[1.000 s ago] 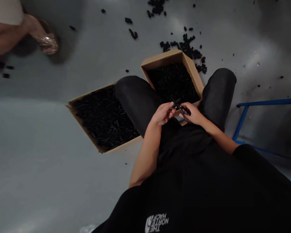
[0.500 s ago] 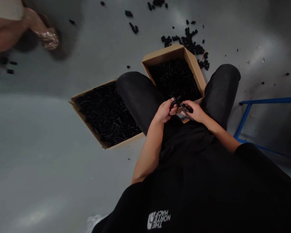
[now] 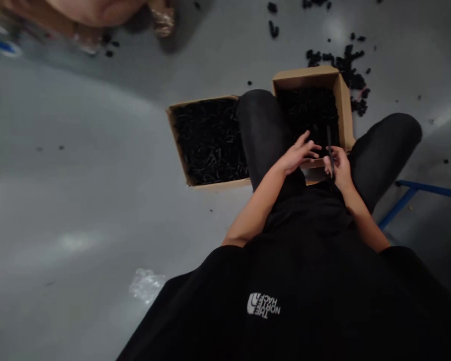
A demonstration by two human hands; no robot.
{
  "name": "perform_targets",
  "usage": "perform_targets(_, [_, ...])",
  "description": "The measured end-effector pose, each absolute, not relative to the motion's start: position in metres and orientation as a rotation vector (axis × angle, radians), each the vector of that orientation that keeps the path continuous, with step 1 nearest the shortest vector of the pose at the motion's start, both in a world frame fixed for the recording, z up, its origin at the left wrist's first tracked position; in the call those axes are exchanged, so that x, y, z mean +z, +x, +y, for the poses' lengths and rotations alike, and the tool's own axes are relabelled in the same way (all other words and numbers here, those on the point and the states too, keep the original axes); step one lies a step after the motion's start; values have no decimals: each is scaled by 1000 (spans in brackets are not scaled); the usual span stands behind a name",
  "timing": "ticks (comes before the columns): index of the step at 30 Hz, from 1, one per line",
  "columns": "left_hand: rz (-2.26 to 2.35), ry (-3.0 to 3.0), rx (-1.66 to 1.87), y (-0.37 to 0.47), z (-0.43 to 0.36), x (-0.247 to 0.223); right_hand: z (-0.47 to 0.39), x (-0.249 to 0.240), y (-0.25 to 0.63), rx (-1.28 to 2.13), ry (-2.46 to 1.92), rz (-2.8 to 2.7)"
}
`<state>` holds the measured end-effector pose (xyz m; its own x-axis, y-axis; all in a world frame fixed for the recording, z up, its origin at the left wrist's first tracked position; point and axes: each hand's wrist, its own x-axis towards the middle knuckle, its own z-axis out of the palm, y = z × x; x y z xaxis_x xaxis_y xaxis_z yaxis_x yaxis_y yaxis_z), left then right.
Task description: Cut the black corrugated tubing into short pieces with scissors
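Observation:
I sit with my knees apart over a grey floor. My right hand (image 3: pixel 340 168) grips a thin black tool (image 3: pixel 329 148) that points up over the cardboard box (image 3: pixel 342 100) between my knees, which is full of small black parts. My left hand (image 3: pixel 298 153) has its fingers spread and reaches over the near edge of that box, holding nothing that I can see. A second, wider cardboard box (image 3: pixel 178 135) of black parts stands to the left of my left leg.
Loose black parts (image 3: pixel 346 57) lie scattered on the floor beyond the boxes. A blue metal frame (image 3: pixel 409 193) stands at the right. Another person's leg and glittery shoe (image 3: pixel 161 17) are at the top left. A crumpled clear wrapper (image 3: pixel 146 286) lies near my left side.
The view has swung to the left. My hands have parted: the left hand let go of the black tool and opened toward the box, while the right hand keeps the tool.

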<state>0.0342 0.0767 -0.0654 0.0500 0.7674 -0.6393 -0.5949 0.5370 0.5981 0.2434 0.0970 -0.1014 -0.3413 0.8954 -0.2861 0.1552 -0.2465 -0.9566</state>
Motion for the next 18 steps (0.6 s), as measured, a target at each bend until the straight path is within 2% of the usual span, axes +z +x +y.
perform_targets(7, [950, 298, 1097, 30, 77, -60, 108, -112, 250, 1527, -1291, -1502])
perform_targets(12, [831, 385, 1280, -30, 41, -51, 107, -115, 248, 1522, -1314, -1578])
perform_targets(15, [1105, 461, 1381, -96, 9, -81, 106, -114, 246, 1534, -1338, -1604])
perform_targets(17, [1573, 476, 1390, -141, -11, -113, 106, -114, 246, 1552, -1349, -1607])
perform_targets(18, [1840, 513, 1254, -162, -21, -129, 106, -114, 246, 1560, -1354, -1607])
